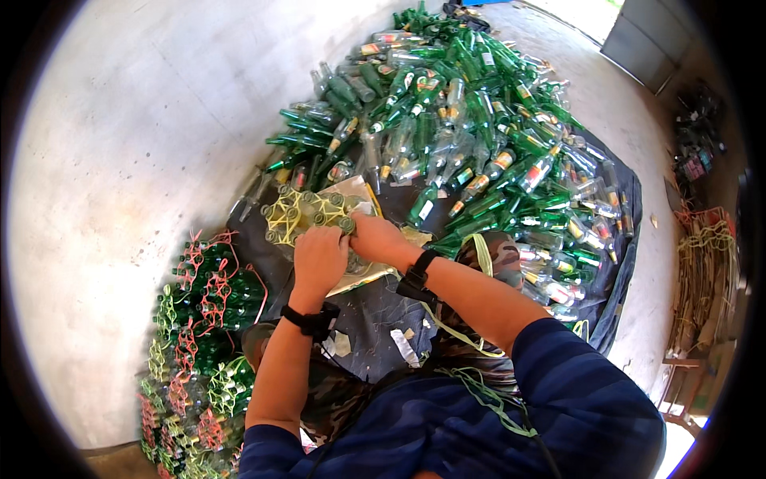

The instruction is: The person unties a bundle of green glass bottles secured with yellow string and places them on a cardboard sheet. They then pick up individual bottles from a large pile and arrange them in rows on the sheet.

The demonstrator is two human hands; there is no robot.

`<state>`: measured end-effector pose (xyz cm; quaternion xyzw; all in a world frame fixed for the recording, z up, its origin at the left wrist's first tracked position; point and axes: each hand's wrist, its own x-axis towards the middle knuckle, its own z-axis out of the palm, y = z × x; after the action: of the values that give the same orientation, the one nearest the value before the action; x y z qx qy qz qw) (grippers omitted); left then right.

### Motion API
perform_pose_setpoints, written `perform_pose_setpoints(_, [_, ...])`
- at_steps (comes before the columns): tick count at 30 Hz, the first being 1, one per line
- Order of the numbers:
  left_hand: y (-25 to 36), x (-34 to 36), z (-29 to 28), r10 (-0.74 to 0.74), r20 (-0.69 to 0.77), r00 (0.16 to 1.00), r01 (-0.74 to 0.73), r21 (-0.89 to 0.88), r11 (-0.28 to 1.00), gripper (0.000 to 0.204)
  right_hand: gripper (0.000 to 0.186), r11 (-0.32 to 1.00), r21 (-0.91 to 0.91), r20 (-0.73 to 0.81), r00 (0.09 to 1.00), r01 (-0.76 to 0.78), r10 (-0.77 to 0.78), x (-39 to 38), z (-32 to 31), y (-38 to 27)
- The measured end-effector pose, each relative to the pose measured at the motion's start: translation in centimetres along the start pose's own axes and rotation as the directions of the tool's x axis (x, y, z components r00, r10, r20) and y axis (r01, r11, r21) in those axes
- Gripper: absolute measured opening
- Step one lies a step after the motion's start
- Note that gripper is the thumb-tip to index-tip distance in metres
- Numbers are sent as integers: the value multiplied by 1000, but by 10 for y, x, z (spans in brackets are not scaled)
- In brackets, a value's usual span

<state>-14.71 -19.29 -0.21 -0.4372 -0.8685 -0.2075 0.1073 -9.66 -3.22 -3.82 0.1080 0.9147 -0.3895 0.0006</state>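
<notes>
Curling both hands at the edge of a twine-laced bottle cluster

Cluster of clear glass bottles (pixel 327 201) stands upright, mouths up, directly ahead of the person, just above frame centre. Yellow twine (pixel 292 211) loops neck to neck in a net; upright placing probably leaves the necks reachable from above. Cluster sits on a flat pale board (pixel 356 188), likely for a firmer base than the black sheet (pixel 618 194) underneath.

Left hand (pixel 319 257): back up, fingers curled at the near edge, by the bottle mouths. Right hand (pixel 381 239): comes in from the other side, fingers bent, almost meeting the left. Both look clenched or pinching; can't make out whether they grasp twine, a neck or both, since the knuckles hide it. Meeting at one corner suggests fine two-handed finger work there.

Spare twine (pixel 482 254) drapes over the right knee, more strands (pixel 496 409) across the lap: presumably for quick reach. Loose heap of green and clear bottles (pixel 479 120) lies tumbled beyond the cluster and to its right, near enough to draw from. Bundles of green bottles (pixel 214 299), laced in red and yellow-green twine, stack by the pale wall (pixel 152 120) at left, seemingly out of the way of the arms.
</notes>
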Motion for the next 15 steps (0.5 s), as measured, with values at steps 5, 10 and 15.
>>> perform_pose_setpoints(5, [-3, 0, -3, 4, 119, 993, 1, -42, 999, 6, 37, 999, -12, 45, 998, 35, -34, 7, 4, 16])
perform_pose_setpoints(10, [-15, 4, 2, 0, 208, 978, 11, -52, 999, 9, 41, 997, -71, 43, 999, 1, 2, 7, 6, 12])
perform_pose_setpoints(15, [-16, 14, -6, 83, 279, 957, -132, 161, 978, 15, 31, 996, -84, -59, 998, 32, -37, 4, 12, 4])
